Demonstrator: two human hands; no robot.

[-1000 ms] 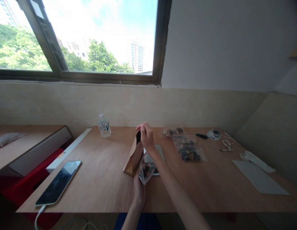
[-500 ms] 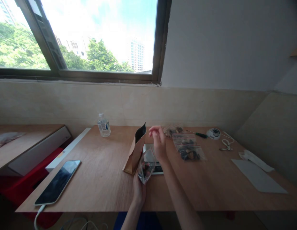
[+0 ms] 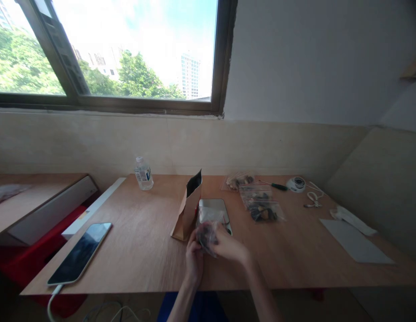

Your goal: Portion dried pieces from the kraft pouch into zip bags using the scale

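Note:
A clear plastic zip bag [image 3: 206, 237] with dark contents is held low over the table. My left hand [image 3: 194, 258] is closed around its left side and bottom. On the other side, my right hand [image 3: 228, 243] grips the bag, its fingertips partly hidden by the plastic. Just left of the hands stands an open brown paper bag [image 3: 187, 217], upright with a dark lining. Behind the held bag lies a flat scale [image 3: 213, 205] with a pale top, its front partly covered by the plastic and my right hand.
Several zip bags of dark and brown pieces [image 3: 263, 210] lie right of the scale. Beyond are a green-handled screwdriver [image 3: 279, 187], a white dome camera [image 3: 295, 184], and a white sheet [image 3: 357, 241]. To the left are a water bottle [image 3: 144, 174] and a phone [image 3: 81, 254] on a cable.
My right hand has come down from above the scale and taken hold of the plastic bag. The left hand still holds it. The paper bag stays in place.

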